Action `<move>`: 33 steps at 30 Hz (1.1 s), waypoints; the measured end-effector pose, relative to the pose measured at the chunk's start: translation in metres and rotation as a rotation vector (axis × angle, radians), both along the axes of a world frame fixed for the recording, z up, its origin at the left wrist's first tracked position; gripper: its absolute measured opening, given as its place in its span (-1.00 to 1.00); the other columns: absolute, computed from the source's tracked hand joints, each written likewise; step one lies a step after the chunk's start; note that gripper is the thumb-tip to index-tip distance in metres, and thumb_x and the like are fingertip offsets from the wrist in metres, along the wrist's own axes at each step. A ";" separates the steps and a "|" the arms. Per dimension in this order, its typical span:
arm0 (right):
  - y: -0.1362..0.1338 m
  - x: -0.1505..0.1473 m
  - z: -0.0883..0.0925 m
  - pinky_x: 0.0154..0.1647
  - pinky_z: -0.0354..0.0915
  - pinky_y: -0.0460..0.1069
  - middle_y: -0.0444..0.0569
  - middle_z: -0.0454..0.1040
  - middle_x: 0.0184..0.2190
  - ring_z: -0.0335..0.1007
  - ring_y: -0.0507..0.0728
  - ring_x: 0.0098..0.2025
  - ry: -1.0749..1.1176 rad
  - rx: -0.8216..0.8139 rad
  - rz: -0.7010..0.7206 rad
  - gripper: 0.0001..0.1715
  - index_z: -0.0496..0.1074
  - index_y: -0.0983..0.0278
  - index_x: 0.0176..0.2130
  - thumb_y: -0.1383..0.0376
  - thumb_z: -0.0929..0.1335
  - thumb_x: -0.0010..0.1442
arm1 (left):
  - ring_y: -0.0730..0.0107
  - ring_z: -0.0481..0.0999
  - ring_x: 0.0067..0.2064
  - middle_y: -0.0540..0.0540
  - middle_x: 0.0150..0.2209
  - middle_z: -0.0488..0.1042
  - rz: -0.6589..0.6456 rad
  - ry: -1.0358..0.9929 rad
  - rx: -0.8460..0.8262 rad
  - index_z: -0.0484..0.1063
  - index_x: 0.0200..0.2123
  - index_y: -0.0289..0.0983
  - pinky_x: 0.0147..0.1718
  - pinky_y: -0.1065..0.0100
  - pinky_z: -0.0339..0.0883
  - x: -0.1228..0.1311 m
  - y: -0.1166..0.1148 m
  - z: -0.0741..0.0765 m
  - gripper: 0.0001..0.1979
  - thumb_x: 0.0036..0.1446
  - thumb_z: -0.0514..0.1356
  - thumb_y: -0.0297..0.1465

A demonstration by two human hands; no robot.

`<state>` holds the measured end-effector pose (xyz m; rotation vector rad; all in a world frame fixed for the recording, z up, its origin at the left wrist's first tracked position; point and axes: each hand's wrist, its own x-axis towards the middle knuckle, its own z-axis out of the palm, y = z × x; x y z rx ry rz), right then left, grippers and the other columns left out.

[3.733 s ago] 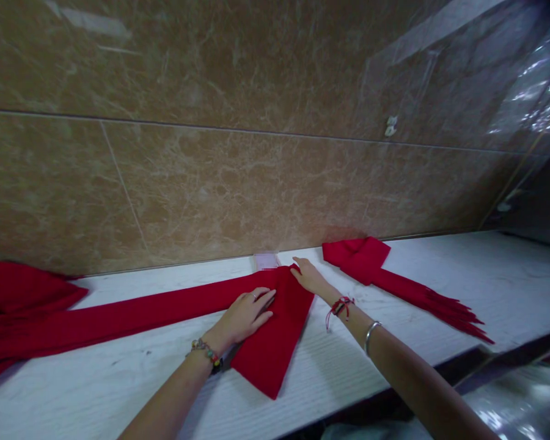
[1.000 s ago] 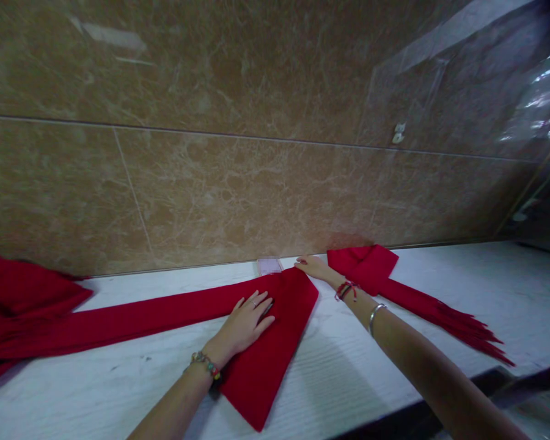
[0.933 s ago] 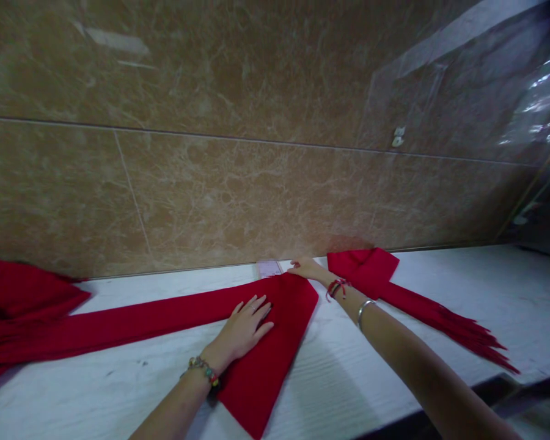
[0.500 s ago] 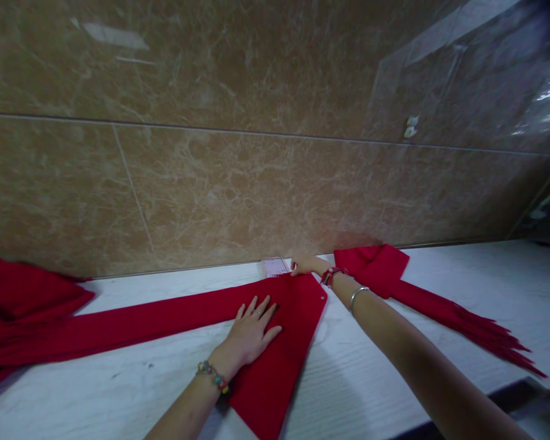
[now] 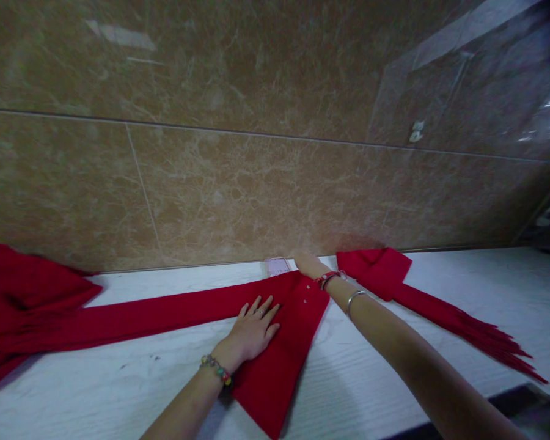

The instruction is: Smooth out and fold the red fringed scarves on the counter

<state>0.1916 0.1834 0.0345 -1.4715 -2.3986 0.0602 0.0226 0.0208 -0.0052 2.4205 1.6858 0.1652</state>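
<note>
- Directions: 12 o'clock is away from the person, towards the wall.
- Left grip: lies palm down with fingers spread, pressed flat on the red strip, clasping nothing.
- Right grip: between 1 and 2 o'clock of the left grip, at the far corner of the same strip. The fingertips are hidden behind the hand; whether they pinch the fabric cannot be told.
- Red strip: flat on the counter. From the left grip, its long narrow part runs towards 9 o'clock; its broader part extends from the corner by the right grip down to a point at about 5 o'clock.
- Two pale specks show on the strip, just below the right grip.
- Red bundle: rumpled, well off at 9 o'clock, where the strip runs into it. Whether the two are one piece cannot be told.
- Small card: at the wall side, just beside the right grip at 9 o'clock.
- Fringed red cloth: near the right grip at 3 o'clock, folded, fringe pointing towards 4 o'clock.
- Worn items: beaded bracelet on the left wrist; red cord and silver bangle on the right arm.
</note>
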 end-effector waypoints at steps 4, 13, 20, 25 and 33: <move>-0.010 0.013 -0.001 -0.08 0.23 0.11 0.06 0.31 -0.05 0.27 0.14 -0.07 0.002 -0.033 -0.029 -0.66 0.28 0.32 -0.04 0.26 0.25 0.19 | 0.14 0.06 0.18 -0.18 0.16 0.14 -0.018 -0.069 0.093 0.16 0.10 -0.23 0.10 0.07 -0.04 0.002 0.001 0.004 -0.58 0.18 -0.10 -0.30; -0.040 0.049 -0.037 -0.11 0.23 -0.07 0.13 0.39 -0.06 0.34 0.10 -0.09 0.180 -0.152 -0.119 -0.51 0.19 0.40 0.07 0.31 0.24 0.15 | 0.25 0.45 -0.26 -0.13 -0.25 0.50 0.107 -0.434 -0.187 0.43 -0.25 -0.31 -0.26 0.32 0.27 0.011 -0.007 0.019 -0.74 -0.02 0.11 -0.34; -0.020 0.050 -0.029 -0.29 0.30 -0.08 -0.01 0.50 -0.26 0.43 0.04 -0.30 0.258 -0.189 -0.140 -0.63 0.31 0.35 -0.03 0.35 0.25 0.13 | 0.33 0.47 -0.25 -0.10 -0.22 0.50 0.017 -0.828 -0.496 0.37 -0.20 -0.35 -0.33 0.39 0.30 0.008 -0.012 0.040 -0.67 0.03 0.05 -0.26; -0.021 0.041 -0.035 -0.06 0.20 -0.04 0.08 0.42 -0.10 0.32 0.12 -0.06 0.222 -0.112 -0.153 -0.62 0.35 0.35 -0.05 0.40 0.29 0.09 | 0.28 0.46 -0.26 -0.15 -0.27 0.49 0.182 -0.284 -0.167 0.36 -0.28 -0.33 -0.33 0.37 0.26 0.002 -0.009 0.032 -0.77 0.02 0.09 -0.32; 0.010 0.038 -0.029 -0.06 0.22 0.13 0.05 0.34 -0.07 0.29 0.14 -0.07 0.139 -0.062 -0.223 -0.69 0.31 0.33 -0.07 0.28 0.25 0.19 | 0.19 0.46 -0.22 -0.22 -0.23 0.45 0.397 0.051 0.146 0.28 -0.15 -0.30 -0.32 0.29 0.28 0.000 -0.005 0.029 -0.65 0.13 -0.03 -0.19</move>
